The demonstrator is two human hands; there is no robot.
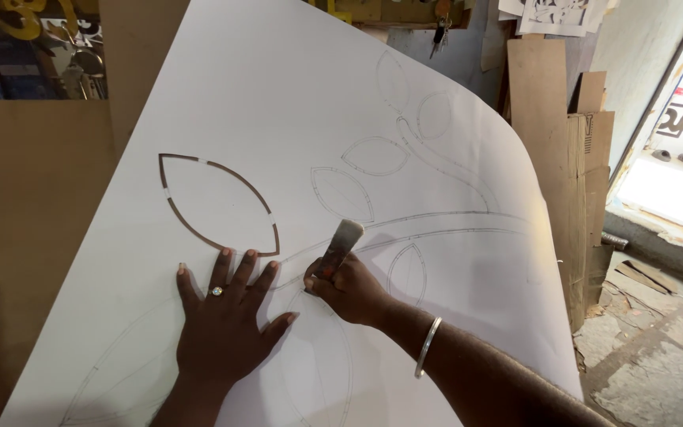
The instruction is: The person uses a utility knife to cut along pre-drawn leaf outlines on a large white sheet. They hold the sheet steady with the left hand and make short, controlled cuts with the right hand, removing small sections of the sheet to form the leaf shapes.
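Observation:
A large white sheet [294, 119] with pencilled leaf and stem outlines lies over a brown board [37, 182]. One leaf outline [215, 202] at the left is cut through as a narrow brown slit. My left hand [227, 316], wearing a ring, presses flat on the sheet just below that cut leaf, fingers spread. My right hand [349, 289], with a metal bangle on the wrist, grips a cutting knife [340, 245] whose taped handle sticks up; its tip is hidden under the hand, on a drawn line beside my left thumb.
Brown boards and cardboard pieces [563, 158] lean against the wall at the right. A bright doorway [673, 182] and rough concrete floor [650, 348] lie to the far right. Cluttered shelves [33, 55] sit at the upper left.

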